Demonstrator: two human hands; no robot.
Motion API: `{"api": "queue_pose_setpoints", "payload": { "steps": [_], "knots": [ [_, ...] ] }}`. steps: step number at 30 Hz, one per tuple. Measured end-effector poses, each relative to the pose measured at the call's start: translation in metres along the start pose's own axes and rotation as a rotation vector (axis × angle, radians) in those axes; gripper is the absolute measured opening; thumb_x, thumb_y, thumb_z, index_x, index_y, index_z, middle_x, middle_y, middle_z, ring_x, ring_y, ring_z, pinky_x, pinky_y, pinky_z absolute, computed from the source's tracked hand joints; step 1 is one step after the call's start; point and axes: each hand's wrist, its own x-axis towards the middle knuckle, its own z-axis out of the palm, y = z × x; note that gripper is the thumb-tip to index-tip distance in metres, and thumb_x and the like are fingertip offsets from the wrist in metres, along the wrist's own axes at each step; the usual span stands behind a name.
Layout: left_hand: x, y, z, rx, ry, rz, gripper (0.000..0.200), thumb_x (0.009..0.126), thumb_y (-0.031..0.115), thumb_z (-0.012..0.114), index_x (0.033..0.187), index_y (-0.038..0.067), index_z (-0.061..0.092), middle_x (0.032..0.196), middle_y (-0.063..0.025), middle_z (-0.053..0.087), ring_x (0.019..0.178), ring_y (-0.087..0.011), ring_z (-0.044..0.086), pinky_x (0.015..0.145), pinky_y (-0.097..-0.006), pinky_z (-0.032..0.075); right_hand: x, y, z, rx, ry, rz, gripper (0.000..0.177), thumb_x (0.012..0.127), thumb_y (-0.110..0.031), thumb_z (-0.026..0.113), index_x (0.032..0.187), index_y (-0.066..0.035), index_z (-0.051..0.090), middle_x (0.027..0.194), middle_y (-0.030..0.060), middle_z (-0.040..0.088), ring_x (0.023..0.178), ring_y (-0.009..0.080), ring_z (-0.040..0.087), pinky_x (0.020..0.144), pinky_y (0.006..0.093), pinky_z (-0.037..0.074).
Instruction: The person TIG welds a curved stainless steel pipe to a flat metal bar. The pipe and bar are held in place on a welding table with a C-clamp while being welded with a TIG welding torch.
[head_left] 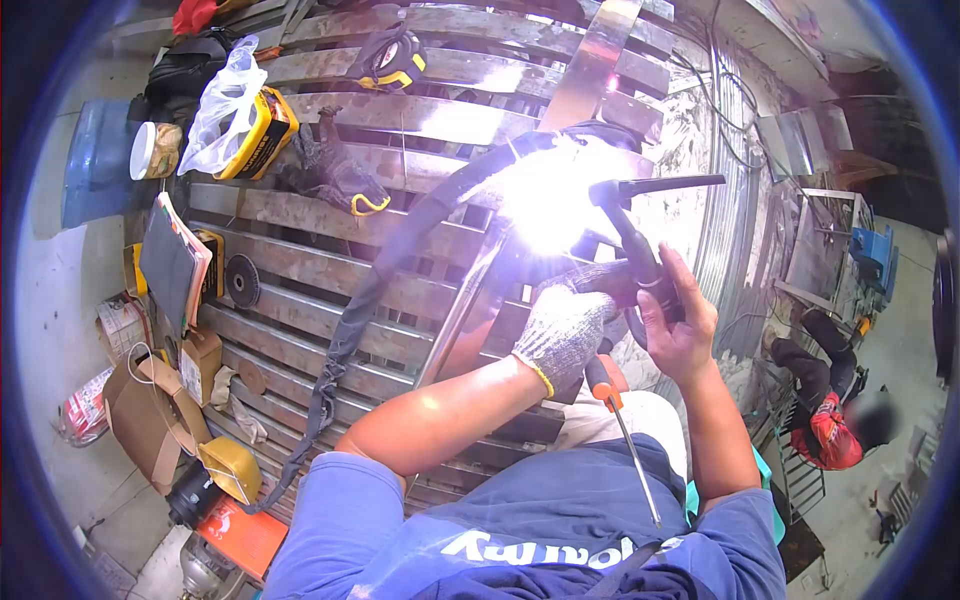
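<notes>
A black welding torch points at a blinding white arc on a shiny steel strip lying across a slatted metal bench. My left hand, in a grey knit glove, is closed around the lower end of the torch handle. My bare right hand grips the torch just beside it. A sleeved cable runs from the torch down to the left. An orange-handled screwdriver sticks out under my left hand; what holds it is hidden.
On the bench lie dark gloves, a yellow box in a plastic bag and a grinding disc. Cardboard boxes and tools crowd the floor at left. Another person in red sits at right near metal frames.
</notes>
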Motion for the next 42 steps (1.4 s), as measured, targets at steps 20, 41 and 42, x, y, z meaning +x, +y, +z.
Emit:
{"api": "queue_pose_setpoints", "payload": {
  "steps": [20,41,42],
  "knots": [
    [0.011,-0.027,0.009,-0.393,0.015,0.044,0.041,0.099,-0.003,0.065,0.139,-0.005,0.074,0.124,-0.0147,0.082,0.111,-0.0184,0.078,0.100,-0.0303,0.061,-0.001,0.003,0.000,0.097,-0.023,0.113,0.064,0.101,-0.002,0.080,0.160,0.003,0.056,0.138,0.0267,0.076,0.114,0.0301,0.081,0.097,0.0371,0.062],
    [0.010,-0.024,0.007,-0.358,-0.005,0.066,0.042,0.100,-0.001,0.066,0.141,-0.006,0.073,0.124,-0.0142,0.081,0.109,-0.0185,0.077,0.098,-0.0306,0.061,0.002,0.005,0.002,0.110,-0.005,0.095,0.061,0.103,-0.003,0.078,0.160,0.002,0.057,0.129,0.0222,0.079,0.108,0.0223,0.080,0.093,0.0346,0.062],
    [0.011,-0.025,0.007,-0.297,-0.003,0.107,0.042,0.100,-0.001,0.066,0.141,-0.005,0.073,0.125,-0.0141,0.081,0.109,-0.0187,0.077,0.098,-0.0308,0.061,0.003,0.002,0.001,0.095,-0.013,0.088,0.061,0.103,-0.002,0.078,0.160,0.002,0.057,0.129,0.0220,0.079,0.108,0.0220,0.079,0.093,0.0344,0.062]
  ]
}}
